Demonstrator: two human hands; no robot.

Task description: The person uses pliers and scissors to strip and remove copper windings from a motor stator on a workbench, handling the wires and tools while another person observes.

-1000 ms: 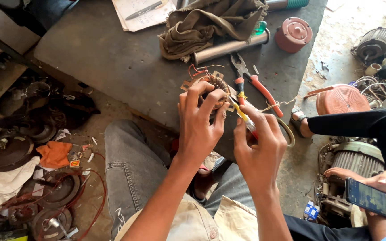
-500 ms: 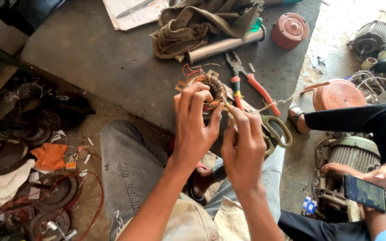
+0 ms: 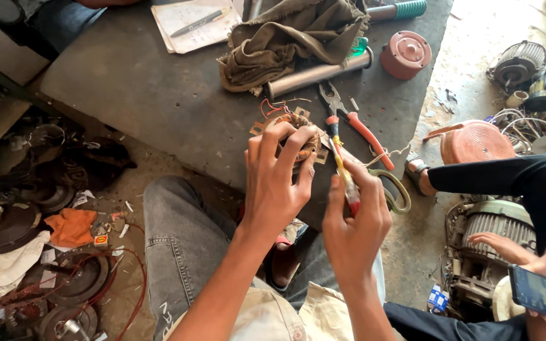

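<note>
Pliers (image 3: 352, 117) right of coil (image 3: 295, 129), cloth (image 3: 292, 38) behind, all on slab (image 3: 159, 95)

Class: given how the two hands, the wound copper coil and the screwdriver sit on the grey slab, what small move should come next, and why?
Probably ease the yellow-and-red handled screwdriver tip further into the round copper-wound coil. The left hand already grips the coil on the grey slab, and the right hand holds the tool angled toward it.

Both bare forearms reach forward side by side. The left hand (image 3: 277, 180) arches with fingers spread and curled downward in a clawed grip. The right hand (image 3: 355, 218) is closed in a fist, thumb pressed forward.
</note>
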